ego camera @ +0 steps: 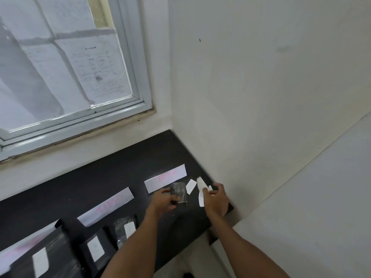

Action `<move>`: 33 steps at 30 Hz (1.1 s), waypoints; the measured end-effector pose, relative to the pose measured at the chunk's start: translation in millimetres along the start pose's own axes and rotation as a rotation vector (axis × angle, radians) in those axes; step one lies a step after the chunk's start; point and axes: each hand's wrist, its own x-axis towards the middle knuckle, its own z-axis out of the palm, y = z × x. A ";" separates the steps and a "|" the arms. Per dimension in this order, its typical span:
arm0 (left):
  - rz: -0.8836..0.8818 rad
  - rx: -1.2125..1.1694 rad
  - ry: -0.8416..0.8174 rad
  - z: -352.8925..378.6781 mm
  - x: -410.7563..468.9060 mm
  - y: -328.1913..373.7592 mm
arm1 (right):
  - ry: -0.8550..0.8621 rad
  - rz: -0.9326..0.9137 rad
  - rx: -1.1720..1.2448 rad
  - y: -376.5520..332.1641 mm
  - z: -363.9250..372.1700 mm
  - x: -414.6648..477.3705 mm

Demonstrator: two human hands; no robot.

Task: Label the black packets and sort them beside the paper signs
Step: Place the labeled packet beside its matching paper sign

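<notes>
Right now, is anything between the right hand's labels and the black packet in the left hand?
Only a loose white label lies between the label strip in the right hand and the black packet in the left hand; it hardly blocks.

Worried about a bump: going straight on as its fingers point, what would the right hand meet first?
Likely the loose white label on the counter, just past the strips the right hand holds; depth is unclear.

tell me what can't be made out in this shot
Head view only.
Pink writing on the paper signs: too blurred to read.
Leftmost sign: cut off by the frame's left edge.
Packet held by the left hand: fingers cover part; any label hidden.
Labels in the right hand: motion blur hides their count.
</notes>
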 end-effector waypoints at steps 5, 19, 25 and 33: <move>0.107 -0.030 0.022 -21.8 -23.2 6.6 | -0.109 -0.057 0.206 -44.8 25.5 -51.0; 0.252 -0.094 0.013 -105.6 -83.2 7.4 | -0.131 -0.152 0.226 -84.4 41.6 -154.7; 0.251 -0.198 0.070 -129.1 -102.6 8.0 | -0.182 -0.256 0.192 -94.0 41.7 -179.2; 0.272 -0.208 0.009 -147.5 -117.6 4.2 | -0.221 -0.283 0.168 -90.4 47.0 -200.0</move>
